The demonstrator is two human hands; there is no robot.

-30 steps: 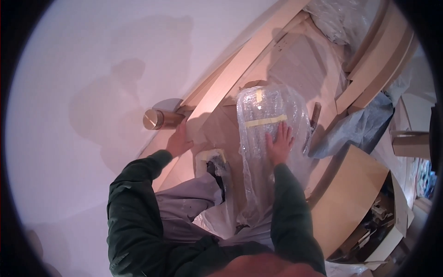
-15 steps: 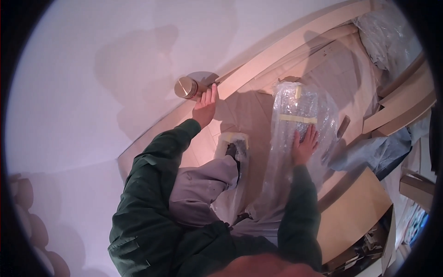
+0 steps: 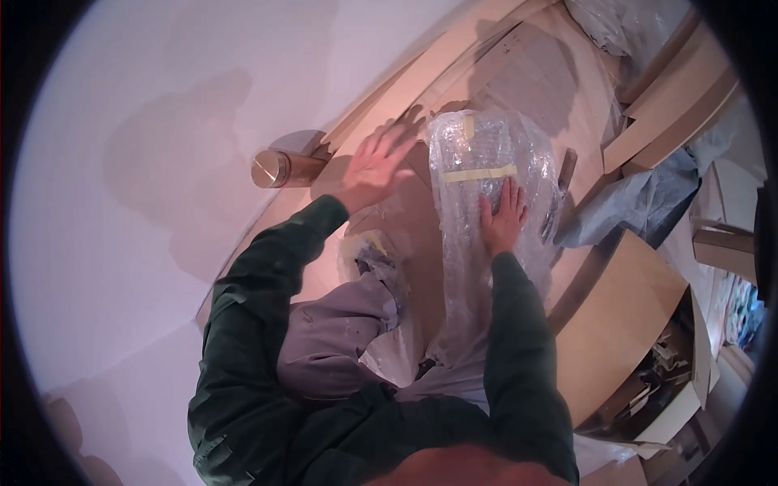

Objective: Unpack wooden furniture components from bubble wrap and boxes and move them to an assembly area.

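My right hand (image 3: 505, 215) lies with fingers spread on a long package in clear bubble wrap (image 3: 474, 239), closed with strips of pale yellow tape (image 3: 480, 173). Left of it, my left hand (image 3: 373, 172) hovers with its fingers apart and nothing in them. Beyond its thumb side and wrist, a brass-coloured cylinder (image 3: 300, 169) rests beside the white wall, apart from the hand. A smaller piece of plastic wrap (image 3: 352, 247) with tape sits by my leg.
A wooden strip (image 3: 397, 89) runs along the wall (image 3: 162, 154). At the right are an open cardboard box (image 3: 620, 316) holding scraps, a grey plastic sheet (image 3: 632, 206), brown boards (image 3: 673, 121) and crumpled clear plastic (image 3: 620, 24).
My left hand has let go of the brass-coloured cylinder and moved right, its fingers opening out. My right hand stays on the wrapped package. The whole view has shifted.
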